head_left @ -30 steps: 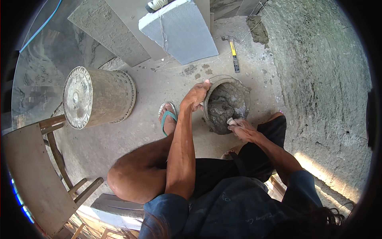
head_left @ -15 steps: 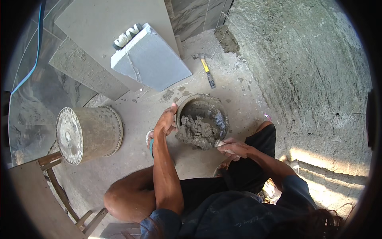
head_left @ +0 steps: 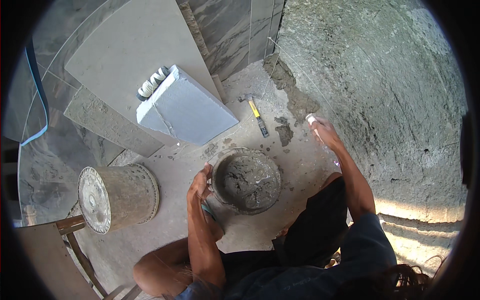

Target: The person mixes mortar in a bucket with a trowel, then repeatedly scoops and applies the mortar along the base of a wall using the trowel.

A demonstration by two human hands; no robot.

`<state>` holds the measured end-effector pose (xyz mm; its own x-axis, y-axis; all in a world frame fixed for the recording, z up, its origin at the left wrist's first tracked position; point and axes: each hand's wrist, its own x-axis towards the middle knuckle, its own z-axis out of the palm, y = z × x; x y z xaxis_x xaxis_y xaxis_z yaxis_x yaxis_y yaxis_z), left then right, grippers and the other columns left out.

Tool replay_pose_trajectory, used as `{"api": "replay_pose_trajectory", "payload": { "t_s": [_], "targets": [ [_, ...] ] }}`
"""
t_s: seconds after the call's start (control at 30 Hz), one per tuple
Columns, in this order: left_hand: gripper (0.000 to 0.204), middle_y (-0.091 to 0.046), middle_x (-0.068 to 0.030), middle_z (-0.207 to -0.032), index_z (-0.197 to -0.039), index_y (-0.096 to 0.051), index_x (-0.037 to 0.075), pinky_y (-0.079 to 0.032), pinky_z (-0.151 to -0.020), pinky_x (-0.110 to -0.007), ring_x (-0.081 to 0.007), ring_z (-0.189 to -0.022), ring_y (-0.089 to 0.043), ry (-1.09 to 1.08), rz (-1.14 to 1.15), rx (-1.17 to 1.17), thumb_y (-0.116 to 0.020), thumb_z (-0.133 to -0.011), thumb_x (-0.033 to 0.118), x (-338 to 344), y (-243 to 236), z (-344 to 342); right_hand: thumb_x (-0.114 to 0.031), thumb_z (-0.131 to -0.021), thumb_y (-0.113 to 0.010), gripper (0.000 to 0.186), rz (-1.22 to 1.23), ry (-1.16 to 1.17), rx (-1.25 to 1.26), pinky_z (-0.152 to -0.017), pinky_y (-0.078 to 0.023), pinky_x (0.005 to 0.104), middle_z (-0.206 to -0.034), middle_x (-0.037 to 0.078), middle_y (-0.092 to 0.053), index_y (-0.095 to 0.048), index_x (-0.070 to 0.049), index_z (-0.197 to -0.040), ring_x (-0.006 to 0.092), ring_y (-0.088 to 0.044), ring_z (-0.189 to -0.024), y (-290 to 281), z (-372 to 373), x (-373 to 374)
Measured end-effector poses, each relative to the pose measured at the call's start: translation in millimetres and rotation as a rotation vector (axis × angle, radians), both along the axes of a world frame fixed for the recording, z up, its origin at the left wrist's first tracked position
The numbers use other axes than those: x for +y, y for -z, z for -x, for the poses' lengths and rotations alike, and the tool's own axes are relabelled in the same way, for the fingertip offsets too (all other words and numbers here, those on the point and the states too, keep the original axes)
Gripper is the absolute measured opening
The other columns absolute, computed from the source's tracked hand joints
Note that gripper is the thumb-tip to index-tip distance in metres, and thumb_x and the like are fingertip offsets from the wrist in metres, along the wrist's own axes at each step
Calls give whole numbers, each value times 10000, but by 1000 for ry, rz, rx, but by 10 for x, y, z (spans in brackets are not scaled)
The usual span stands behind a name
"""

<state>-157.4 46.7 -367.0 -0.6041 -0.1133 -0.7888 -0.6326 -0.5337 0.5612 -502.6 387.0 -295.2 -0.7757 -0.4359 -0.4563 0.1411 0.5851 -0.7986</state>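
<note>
My left hand (head_left: 200, 184) grips the left rim of a round, mortar-crusted bucket (head_left: 216, 186). Grey wet mortar (head_left: 245, 181) lies inside it. Away to the right, my right hand (head_left: 325, 132) is closed around the pale handle of a trowel (head_left: 312, 119). The trowel's blade is hard to make out against the wet mortar strip (head_left: 299, 100) at the foot of the rough wall. Beside that strip, a smaller blob of mortar (head_left: 284, 132) sits on the floor.
A hammer (head_left: 257, 116) with a yellow and black handle lies beyond the bucket. Left of it, a pale block (head_left: 187, 110) carries a string-wound spool (head_left: 153, 83) and leans by grey tiles (head_left: 135, 50). An overturned bucket (head_left: 120, 197) rests at left. A thin string crosses near the wall (head_left: 390, 100).
My right hand has moved from the bucket up and right to the wall's foot with the trowel. The mortar heap is out of the bucket, and more mortar lies along the wall. My left hand stays on the rim.
</note>
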Motion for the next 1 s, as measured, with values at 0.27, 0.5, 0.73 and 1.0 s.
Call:
{"api": "replay_pose_trajectory", "payload": {
  "t_s": [0.27,0.5,0.73,1.0],
  "targets": [
    [749,-213,-181,-1627,-1532,-271,-8,-280,-1094,-660,-357,-1494,-186,-6,142,-68,-301,-1046,561,235,-288,228,-122,-758,-654,407,-428,101,731,-857,-531,495,-1032,248,-685,-597,-42,-1154,446,-650,-998,1318,875,-230],
    [761,-469,-199,-1442,-1423,-446,-13,-474,-889,-531,-352,-1248,-473,145,301,-105,-273,-1025,613,302,-481,493,-140,-787,-622,315,-327,152,722,-809,-522,496,-983,265,-677,-635,-25,-1079,462,-653,-964,1207,670,183],
    [751,-610,-113,-877,-1197,-587,-46,-515,-453,-355,-233,-661,-614,185,460,-70,-295,-1013,621,380,-710,591,-200,-907,-620,312,-224,-48,616,-741,-504,481,-941,248,-673,-580,3,-1141,458,-648,-883,-189,-958,404],
    [698,-626,-152,-871,-1040,-615,-46,-523,-482,-358,-257,-668,-624,225,513,2,-280,-1041,567,536,-767,697,-279,-907,-643,315,-558,-741,669,-723,-525,491,-838,226,-679,-595,-39,-1106,399,-681,-783,-832,-1816,301]
  ]
}}
